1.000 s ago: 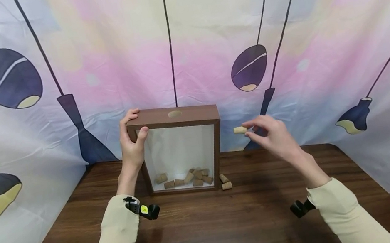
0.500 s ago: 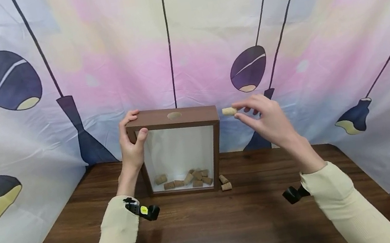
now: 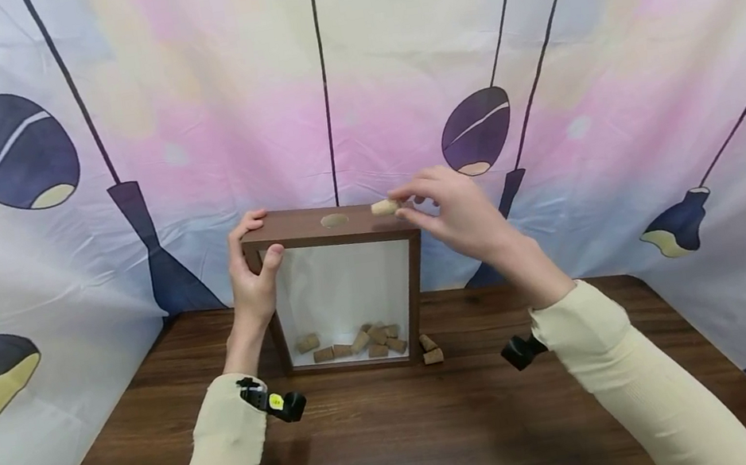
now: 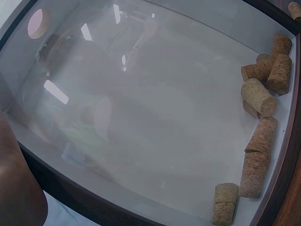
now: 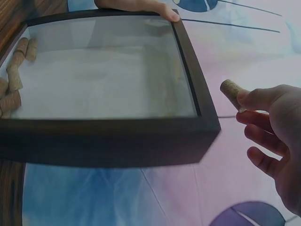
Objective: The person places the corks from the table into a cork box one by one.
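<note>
A brown shadow box (image 3: 324, 224) with a clear front stands upright on the table, an oval hole (image 3: 335, 220) in its top. My left hand (image 3: 253, 278) grips its upper left corner, thumb on the front and fingers over the top. Between thumb and fingertips my right hand (image 3: 460, 211) pinches a cork (image 3: 384, 207), just above the top's right part; in the right wrist view the cork (image 5: 231, 94) sits apart from the frame. Several corks (image 4: 258, 96) lie along the bottom inside the box.
Two loose corks (image 3: 432, 355) lie on the dark wooden table (image 3: 404, 437) against the box's lower right corner. A cloth backdrop (image 3: 235, 84) printed with lamps hangs behind the table and along its sides.
My right hand has carried the cork up and to the left, from beside the box to above its top. My left hand and the box stay in place.
</note>
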Available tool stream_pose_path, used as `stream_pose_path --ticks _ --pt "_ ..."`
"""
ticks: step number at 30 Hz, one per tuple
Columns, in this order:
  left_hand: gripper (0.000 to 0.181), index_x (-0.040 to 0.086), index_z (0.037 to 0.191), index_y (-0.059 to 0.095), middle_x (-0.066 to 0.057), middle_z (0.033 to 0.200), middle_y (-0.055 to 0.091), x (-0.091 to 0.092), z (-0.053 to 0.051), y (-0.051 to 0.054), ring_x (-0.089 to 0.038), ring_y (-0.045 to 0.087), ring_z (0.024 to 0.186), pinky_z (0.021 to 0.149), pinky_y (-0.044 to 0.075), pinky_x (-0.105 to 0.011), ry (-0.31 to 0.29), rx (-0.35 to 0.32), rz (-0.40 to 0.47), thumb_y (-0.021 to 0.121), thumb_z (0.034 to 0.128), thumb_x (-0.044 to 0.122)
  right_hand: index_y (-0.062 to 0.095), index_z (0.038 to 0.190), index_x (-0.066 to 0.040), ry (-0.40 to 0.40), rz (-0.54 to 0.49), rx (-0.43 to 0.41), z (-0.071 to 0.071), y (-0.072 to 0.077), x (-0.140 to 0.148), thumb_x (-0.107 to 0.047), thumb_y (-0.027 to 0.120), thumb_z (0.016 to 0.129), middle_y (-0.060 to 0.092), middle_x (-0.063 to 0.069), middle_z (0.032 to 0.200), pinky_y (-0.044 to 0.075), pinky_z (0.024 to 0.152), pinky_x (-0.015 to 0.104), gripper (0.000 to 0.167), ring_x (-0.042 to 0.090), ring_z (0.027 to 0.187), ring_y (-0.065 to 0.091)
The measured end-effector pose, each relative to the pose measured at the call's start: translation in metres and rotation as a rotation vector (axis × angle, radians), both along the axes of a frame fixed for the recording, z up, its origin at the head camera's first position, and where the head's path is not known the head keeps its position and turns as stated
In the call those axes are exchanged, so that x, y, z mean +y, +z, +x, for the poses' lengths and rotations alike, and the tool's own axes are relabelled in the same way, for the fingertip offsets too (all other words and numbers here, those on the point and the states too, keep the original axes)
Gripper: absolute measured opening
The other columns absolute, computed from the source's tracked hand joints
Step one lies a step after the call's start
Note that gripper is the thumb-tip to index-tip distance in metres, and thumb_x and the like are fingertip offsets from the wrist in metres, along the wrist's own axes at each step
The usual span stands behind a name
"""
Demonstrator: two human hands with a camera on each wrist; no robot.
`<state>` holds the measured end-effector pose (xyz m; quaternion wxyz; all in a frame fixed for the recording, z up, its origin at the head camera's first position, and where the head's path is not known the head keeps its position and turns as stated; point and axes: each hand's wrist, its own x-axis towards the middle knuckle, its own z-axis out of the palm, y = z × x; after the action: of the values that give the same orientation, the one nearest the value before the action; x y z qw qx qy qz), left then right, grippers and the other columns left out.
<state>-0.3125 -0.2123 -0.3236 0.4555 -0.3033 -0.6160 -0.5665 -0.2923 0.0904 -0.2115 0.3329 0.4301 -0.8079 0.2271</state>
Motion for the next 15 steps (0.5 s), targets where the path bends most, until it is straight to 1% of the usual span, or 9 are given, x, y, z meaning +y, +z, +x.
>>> stream_pose_path --ticks 4,5,7,11,13,15 --pt "0.058 -0.012 0.125 0.043 -0.030 0.141 0.045 0.000 -0.002 -0.001 -0.026 0.040 0.140 0.118 0.022 -0.040 0.001 -0.002 0.008 0.065 0.0965 0.034 0.075 0.112 -0.009 -0.013 0.064 -0.016 -0.004 0.003 -0.020 -0.013 0.074 0.090 0.073 0.006 0.102 0.050 0.082 0.034 0.023 0.022 0.093 0.061" --pt "0.058 -0.012 0.125 0.043 -0.030 0.141 0.044 -0.001 -0.004 -0.003 -0.025 0.040 0.140 0.118 0.022 -0.040 0.001 0.001 0.007 0.065 0.0965 0.034 0.075 0.112 -0.009 -0.018 0.080 -0.023 -0.005 0.004 -0.025 -0.014 0.074 0.090 0.072 0.006 0.101 0.050 0.082 0.034 0.023 0.022 0.094 0.061" --pt "0.059 -0.013 0.124 0.043 -0.033 0.140 0.043 0.000 -0.004 -0.002 -0.025 0.040 0.140 0.118 0.022 -0.040 0.001 0.002 0.005 0.065 0.0965 0.033 0.075 0.113 -0.010 -0.025 0.115 -0.048 -0.006 0.005 -0.033 -0.015 0.073 0.091 0.072 0.005 0.101 0.051 0.084 0.034 0.023 0.022 0.095 0.061" --pt "0.060 -0.009 0.126 0.044 -0.023 0.143 0.047 -0.005 -0.017 -0.011 -0.024 0.040 0.140 0.119 0.022 -0.040 0.007 0.008 0.005 0.066 0.0956 0.038 0.075 0.114 -0.011 -0.052 0.169 -0.088 -0.007 0.007 -0.046 -0.018 0.072 0.093 0.070 0.004 0.101 0.050 0.084 0.035 0.022 0.021 0.095 0.060" --pt "0.060 -0.007 0.127 0.045 -0.020 0.143 0.048 -0.007 -0.020 -0.012 -0.024 0.040 0.140 0.118 0.022 -0.041 0.008 0.011 0.005 0.066 0.0949 0.040 0.074 0.115 -0.012 -0.078 0.188 -0.104 -0.009 0.008 -0.051 -0.019 0.070 0.094 0.070 0.003 0.102 0.050 0.085 0.035 0.022 0.021 0.095 0.060" --pt "0.060 -0.006 0.127 0.046 -0.019 0.143 0.048 -0.007 -0.020 -0.012 -0.025 0.040 0.140 0.118 0.022 -0.041 0.006 0.014 0.006 0.066 0.0947 0.040 0.074 0.115 -0.013 -0.109 0.205 -0.119 -0.011 0.008 -0.056 -0.020 0.069 0.095 0.069 0.002 0.103 0.050 0.086 0.035 0.022 0.021 0.096 0.060"
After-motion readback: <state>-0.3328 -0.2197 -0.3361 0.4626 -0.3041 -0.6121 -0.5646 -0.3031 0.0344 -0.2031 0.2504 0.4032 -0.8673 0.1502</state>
